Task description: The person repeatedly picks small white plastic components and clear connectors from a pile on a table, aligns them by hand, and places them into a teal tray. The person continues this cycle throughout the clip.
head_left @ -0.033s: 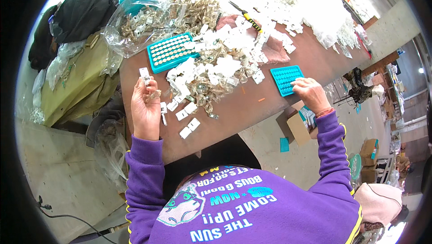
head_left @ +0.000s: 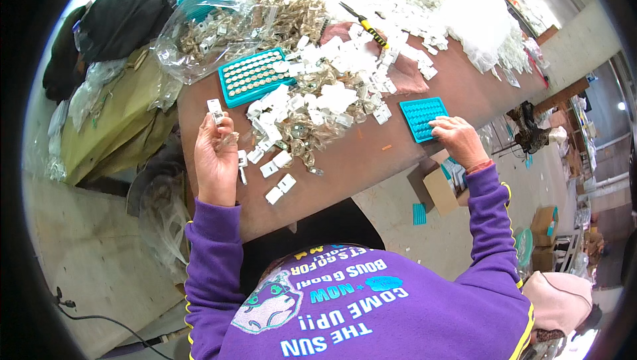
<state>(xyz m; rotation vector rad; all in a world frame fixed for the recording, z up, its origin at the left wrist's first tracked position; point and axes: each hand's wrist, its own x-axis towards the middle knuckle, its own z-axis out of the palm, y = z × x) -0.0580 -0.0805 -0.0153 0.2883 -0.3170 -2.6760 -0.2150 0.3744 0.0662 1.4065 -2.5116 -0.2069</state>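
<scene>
Big brown tabletop (head_left: 371, 161) fills the middle of the frame, buried across the top under a heap of white plastic bits and clear bags. Upper left of centre sits a teal tray (head_left: 255, 76) full of round pieces, and a smaller empty teal tray (head_left: 419, 116) sits right of centre. The right hand (head_left: 456, 138) rests flat on that small tray's edge, fingers loosely down, not pinching anything I can see. The left hand (head_left: 215, 154), left of centre, has its grip closed on a small white clip (head_left: 215, 109) held up at the fingertips. Looks light, stiff and a bit slippery, so I'd pinch it by the flat sides.
</scene>
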